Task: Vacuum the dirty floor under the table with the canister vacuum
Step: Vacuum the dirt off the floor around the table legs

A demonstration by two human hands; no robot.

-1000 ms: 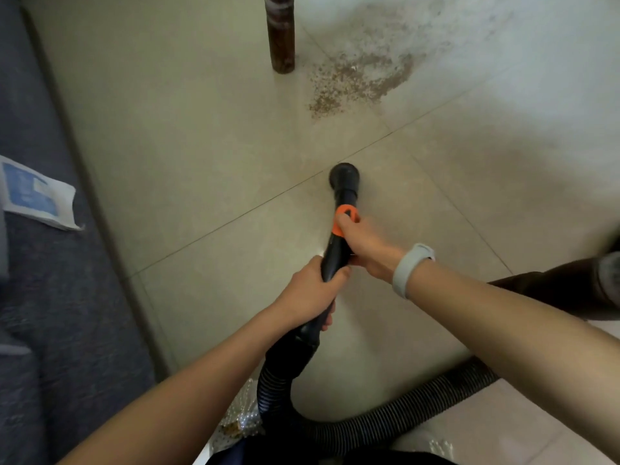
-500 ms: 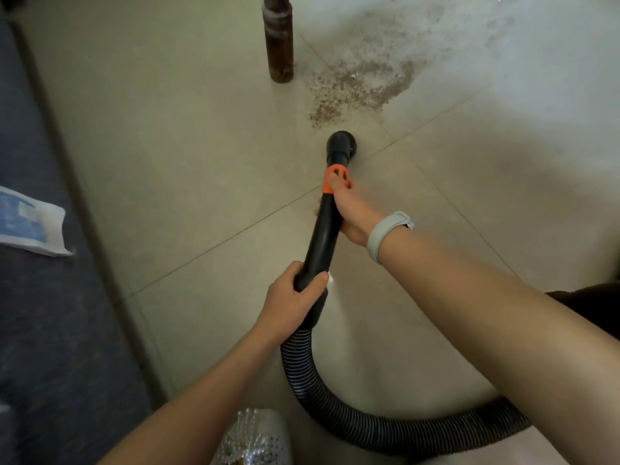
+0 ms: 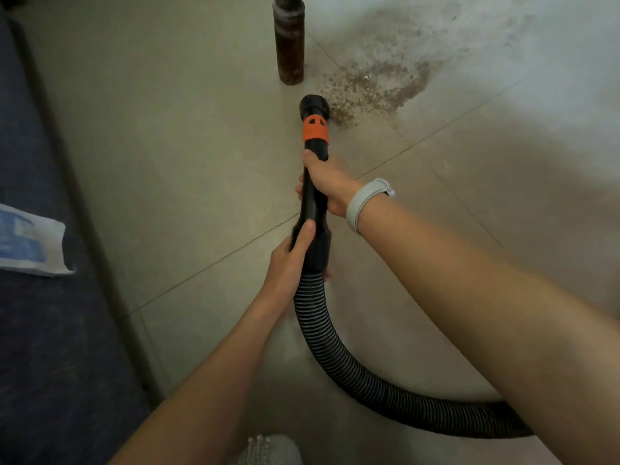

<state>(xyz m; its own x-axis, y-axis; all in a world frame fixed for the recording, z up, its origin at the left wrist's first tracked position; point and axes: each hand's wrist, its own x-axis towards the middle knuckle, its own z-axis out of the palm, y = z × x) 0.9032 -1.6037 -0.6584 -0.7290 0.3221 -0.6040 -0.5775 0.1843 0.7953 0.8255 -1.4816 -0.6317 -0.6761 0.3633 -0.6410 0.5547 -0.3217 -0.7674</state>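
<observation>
A black vacuum wand (image 3: 313, 209) with an orange collar (image 3: 315, 129) points away from me across the beige tile floor. Its round nozzle (image 3: 313, 107) sits at the near left edge of a brown patch of crumbs and dirt (image 3: 375, 87). My right hand (image 3: 323, 182), with a grey wristband, grips the wand just below the orange collar. My left hand (image 3: 292, 263) grips the wand's lower cuff where the ribbed black hose (image 3: 352, 370) begins. The hose curves off to the lower right behind my right forearm. The canister is out of view.
A dark brown table leg (image 3: 289, 41) stands just left of the dirt patch, close to the nozzle. A dark blue sofa edge (image 3: 50, 330) runs down the left side with a white and blue packet (image 3: 28, 245) on it. A sparkly shoe tip (image 3: 268, 451) shows at the bottom.
The wand has moved forward until its nozzle reached the edge of the dirt. My right hand slid back from the orange collar to the black tube below it.
</observation>
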